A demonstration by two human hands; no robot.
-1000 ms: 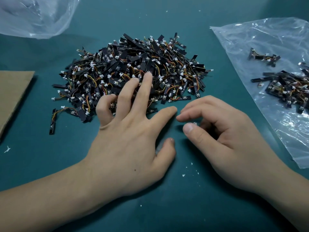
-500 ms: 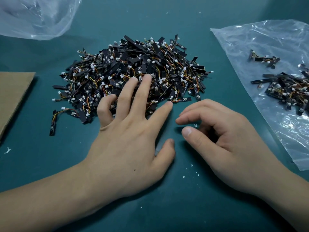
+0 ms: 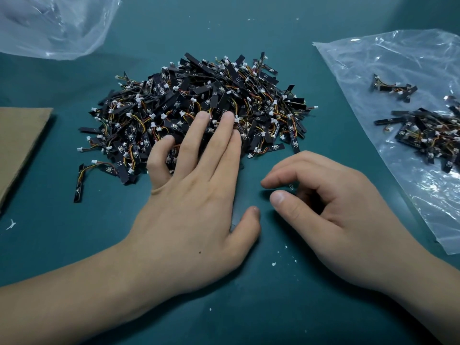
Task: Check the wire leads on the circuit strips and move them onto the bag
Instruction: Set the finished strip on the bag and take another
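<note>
On the green table (image 3: 249,307), a heap of circuit strips (image 3: 199,105) is pressed under the flat left hand (image 3: 189,215).

The strips are judged light, stiff and thin, with soft wire leads that tangle easily and could be pulled off at the solder; each is best taken by the edges of its black board, not by the wires or white plug. Short black boards are seen, each trailing orange and yellow wires to a small white plug. The left hand's fingers are spread and nothing is held; the right hand (image 3: 343,215) is curled just beside the heap, thumb and forefinger apart, empty. A few strips already lie on the clear bag (image 3: 373,58) at the right.
</note>
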